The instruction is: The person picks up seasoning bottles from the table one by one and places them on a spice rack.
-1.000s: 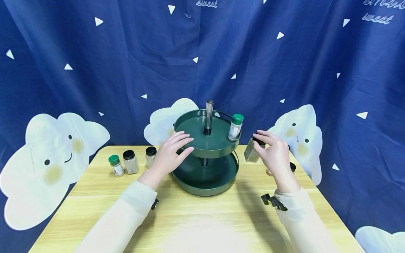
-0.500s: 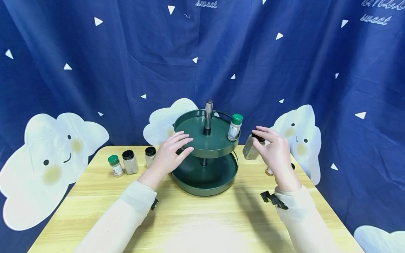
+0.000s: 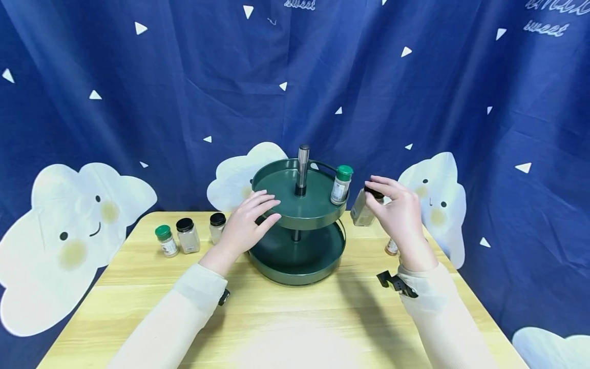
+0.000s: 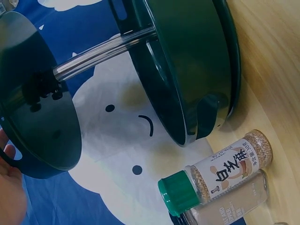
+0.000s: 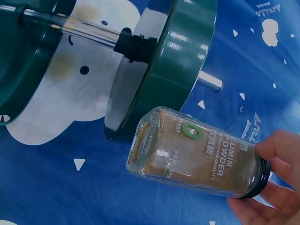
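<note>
A dark green two-tier round rack (image 3: pixel 286 207) with a metal centre post stands mid-table. My left hand (image 3: pixel 243 225) holds the upper tier's left rim; in the left wrist view its fingertips (image 4: pixel 8 151) show at the handle cutout. On the right, my right hand (image 3: pixel 400 215) grips a clear cumin powder jar (image 5: pixel 192 154) by its black lid. That jar hangs tilted in the air, just right of the upper tier. A green-capped seasoning bottle (image 3: pixel 340 190) stands on the upper tier's right side. Nothing stands on the visible part of the lower tier (image 3: pixel 295 261).
Left of the rack stand a green-capped shaker of sesame seeds (image 3: pixel 168 247), a black-lidded jar (image 3: pixel 189 240) and another black-lidded jar (image 3: pixel 216 225) partly behind the left hand. Another small bottle (image 3: pixel 391 248) is partly hidden by the right wrist. A blue curtain (image 3: pixel 221 77) hangs behind the table.
My right hand has raised the cumin powder jar a little and brought it slightly left, closer to the upper tier. The left hand stays on the rim.
</note>
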The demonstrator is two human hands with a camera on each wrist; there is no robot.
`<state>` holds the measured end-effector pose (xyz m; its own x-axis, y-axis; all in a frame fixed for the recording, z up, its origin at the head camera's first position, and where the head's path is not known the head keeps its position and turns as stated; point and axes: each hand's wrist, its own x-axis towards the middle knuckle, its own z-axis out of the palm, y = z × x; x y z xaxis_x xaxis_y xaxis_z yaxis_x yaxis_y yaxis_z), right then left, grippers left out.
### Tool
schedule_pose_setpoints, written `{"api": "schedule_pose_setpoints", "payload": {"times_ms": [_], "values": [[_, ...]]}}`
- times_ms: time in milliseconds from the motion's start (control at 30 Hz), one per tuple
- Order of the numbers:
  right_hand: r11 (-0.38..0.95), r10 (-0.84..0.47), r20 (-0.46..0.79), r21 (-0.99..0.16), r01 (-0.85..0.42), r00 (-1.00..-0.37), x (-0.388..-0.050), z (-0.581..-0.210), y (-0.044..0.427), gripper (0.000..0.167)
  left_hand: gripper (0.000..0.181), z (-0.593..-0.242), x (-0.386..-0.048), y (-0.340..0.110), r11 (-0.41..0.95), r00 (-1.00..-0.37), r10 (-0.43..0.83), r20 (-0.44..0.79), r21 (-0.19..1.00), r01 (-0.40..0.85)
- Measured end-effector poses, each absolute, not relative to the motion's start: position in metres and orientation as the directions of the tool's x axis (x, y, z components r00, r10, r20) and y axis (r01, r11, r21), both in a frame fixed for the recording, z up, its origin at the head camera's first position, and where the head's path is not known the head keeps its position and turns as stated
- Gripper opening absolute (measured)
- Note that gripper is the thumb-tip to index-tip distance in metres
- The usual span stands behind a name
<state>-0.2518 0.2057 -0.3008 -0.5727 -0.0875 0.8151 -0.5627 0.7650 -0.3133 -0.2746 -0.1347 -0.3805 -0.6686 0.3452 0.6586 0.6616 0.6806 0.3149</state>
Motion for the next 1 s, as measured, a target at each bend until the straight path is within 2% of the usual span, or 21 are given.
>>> {"api": "schedule_pose_setpoints", "payload": {"times_ms": [267,633,1000], "values": [[0.754,-0.068,0.83,-0.321,-0.574,-0.554,-0.254,-0.294,0.203,0.02,0.04,-0.38,-0.276,-0.134,0.666,-0.659,0.347,0.667,0.319,0.674],[0.737,-0.062,0.842,-0.323,-0.594,-0.536,-0.253,-0.28,0.197,0.02,0.041,-0.38,-0.275,-0.134,0.674,-0.681,0.34,0.649,0.337,0.658],[0.721,-0.057,0.843,-0.336,-0.606,-0.535,-0.258,-0.271,0.189,0.02,0.04,-0.381,-0.275,-0.135,0.67,-0.672,0.335,0.66,0.335,0.662]]}}
